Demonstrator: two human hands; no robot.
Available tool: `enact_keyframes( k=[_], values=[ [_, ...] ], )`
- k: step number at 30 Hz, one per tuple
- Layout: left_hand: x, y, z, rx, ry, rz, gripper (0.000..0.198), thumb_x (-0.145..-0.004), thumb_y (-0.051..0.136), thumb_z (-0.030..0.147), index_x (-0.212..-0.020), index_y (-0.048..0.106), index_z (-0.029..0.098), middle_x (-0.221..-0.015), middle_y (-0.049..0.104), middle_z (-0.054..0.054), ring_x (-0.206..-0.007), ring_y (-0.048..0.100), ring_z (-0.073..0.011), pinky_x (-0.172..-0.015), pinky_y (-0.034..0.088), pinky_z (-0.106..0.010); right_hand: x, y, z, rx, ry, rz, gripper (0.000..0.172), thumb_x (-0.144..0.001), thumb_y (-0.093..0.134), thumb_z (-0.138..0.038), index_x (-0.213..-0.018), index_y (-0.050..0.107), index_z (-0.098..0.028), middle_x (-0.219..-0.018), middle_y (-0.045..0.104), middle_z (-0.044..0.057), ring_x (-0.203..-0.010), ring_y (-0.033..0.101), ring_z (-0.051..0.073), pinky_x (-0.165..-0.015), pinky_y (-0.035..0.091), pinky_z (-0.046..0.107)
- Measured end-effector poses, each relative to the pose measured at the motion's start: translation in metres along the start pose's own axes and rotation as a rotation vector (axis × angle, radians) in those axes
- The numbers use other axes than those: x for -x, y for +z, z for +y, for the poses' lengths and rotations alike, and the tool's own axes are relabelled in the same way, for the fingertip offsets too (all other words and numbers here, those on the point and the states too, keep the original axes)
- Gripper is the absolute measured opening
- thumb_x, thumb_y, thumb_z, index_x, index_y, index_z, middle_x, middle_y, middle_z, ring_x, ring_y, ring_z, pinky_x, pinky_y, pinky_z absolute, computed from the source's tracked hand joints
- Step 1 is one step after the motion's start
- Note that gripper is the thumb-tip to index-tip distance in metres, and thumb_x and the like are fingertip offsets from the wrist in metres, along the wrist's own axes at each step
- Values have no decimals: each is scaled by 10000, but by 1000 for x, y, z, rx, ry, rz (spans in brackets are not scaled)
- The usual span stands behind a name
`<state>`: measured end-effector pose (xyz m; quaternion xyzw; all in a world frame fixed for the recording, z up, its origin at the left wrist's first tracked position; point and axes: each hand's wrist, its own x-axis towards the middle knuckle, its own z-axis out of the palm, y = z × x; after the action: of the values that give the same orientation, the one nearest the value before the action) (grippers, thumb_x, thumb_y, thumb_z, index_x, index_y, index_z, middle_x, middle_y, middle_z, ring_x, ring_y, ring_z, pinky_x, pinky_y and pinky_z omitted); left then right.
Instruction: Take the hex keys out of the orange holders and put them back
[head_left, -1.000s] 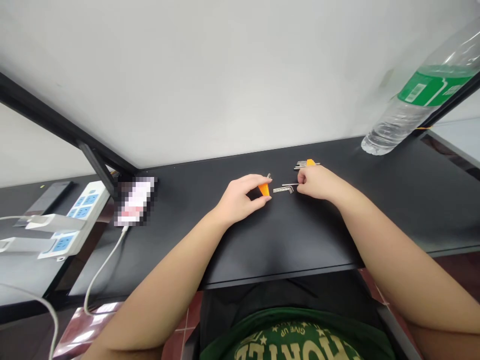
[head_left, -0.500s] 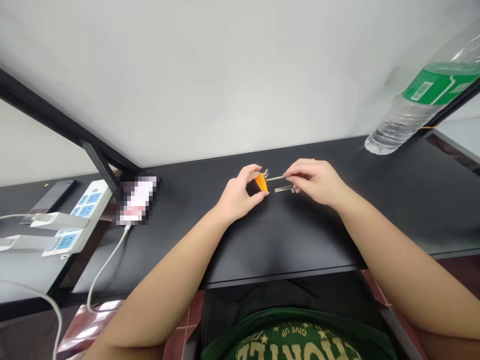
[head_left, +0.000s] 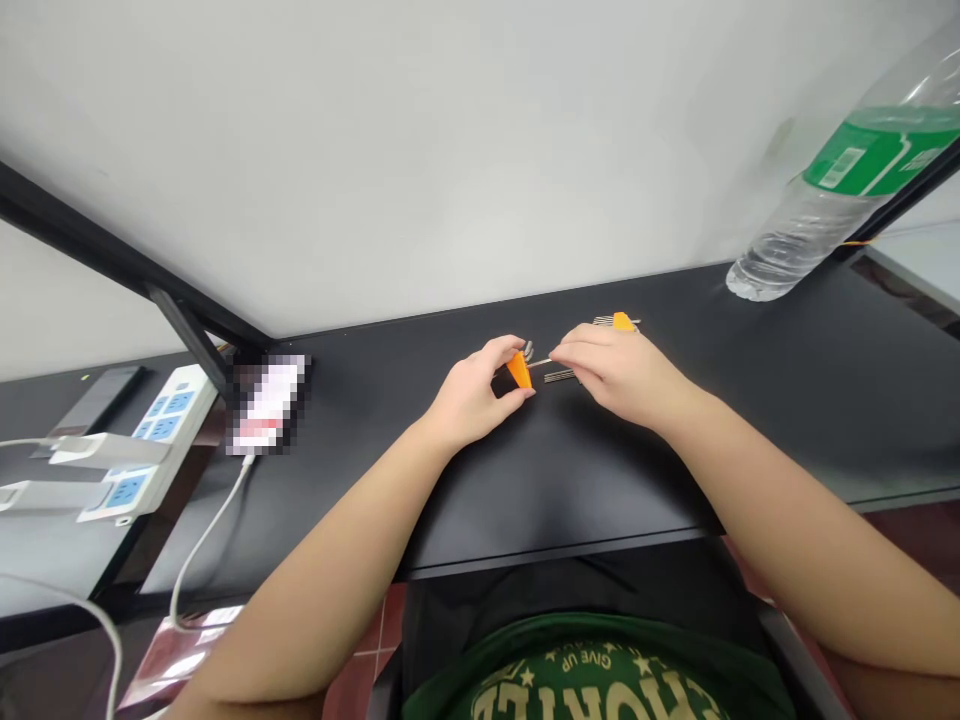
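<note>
My left hand (head_left: 480, 393) pinches an orange hex key holder (head_left: 519, 370) between thumb and fingers, with short bent metal ends (head_left: 529, 350) standing out of it. My right hand (head_left: 619, 370) has its fingers closed on a thin metal hex key (head_left: 540, 362), whose one end meets the holder; the rest is hidden under the fingers. Several loose hex keys (head_left: 557, 376) lie on the black table just below the right fingers, partly covered. Beyond the right hand lies a second orange holder (head_left: 622, 321) with metal keys through it.
A large water bottle (head_left: 795, 235) with a green label stands at the back right by the wall. On the left are a blurred phone (head_left: 268, 405) on a white cable (head_left: 210, 545), a white power strip (head_left: 161, 430) with plugs, and a dark flat device (head_left: 105, 400). The black table's (head_left: 555, 500) front edge is near my lap.
My right hand has moved left, closer to the orange holder, so less of the hex key shows. The second holder behind it has come further into view. The left hand keeps its pinch.
</note>
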<state>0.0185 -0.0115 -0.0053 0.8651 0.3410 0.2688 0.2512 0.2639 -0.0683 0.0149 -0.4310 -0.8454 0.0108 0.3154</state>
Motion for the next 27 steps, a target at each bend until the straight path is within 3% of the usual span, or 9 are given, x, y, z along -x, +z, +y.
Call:
enact_keyframes(
  k=[7,13,22,27],
  values=[
    [0,2,11,-19,22,-77,620,-829,770,312,-1382,493,279,-1332,696,-56,-1285,652,-282,-1014,583,-394,-1,11,-9,18,-28,-116,272,-996,447,-87,-1038,692,-199,-1009,719,101,-912,667,240,-752,527,364],
    [0,-2,13,-3,12,-25,613,-831,780,341,-1366,487,279,-1229,749,-42,-1170,714,-251,-1005,570,-379,-2,21,-2,-111,28,-21,191,-973,496,-100,-1003,644,-218,-1053,666,88,-909,637,218,-794,526,360],
    [1,1,14,36,5,-40,634,-808,800,324,-1360,491,281,-1277,730,-37,-1225,686,-248,-1033,555,-373,-3,13,6,5,239,52,95,-922,608,-179,-834,591,-210,-872,614,41,-693,555,172,-640,424,314],
    [1,0,10,29,-18,-27,630,-821,784,348,-1376,492,287,-1277,729,-44,-1236,678,-262,-1025,558,-381,4,6,27,60,361,-61,64,-896,612,-190,-864,665,-208,-902,644,47,-744,601,186,-687,451,329]
  ],
)
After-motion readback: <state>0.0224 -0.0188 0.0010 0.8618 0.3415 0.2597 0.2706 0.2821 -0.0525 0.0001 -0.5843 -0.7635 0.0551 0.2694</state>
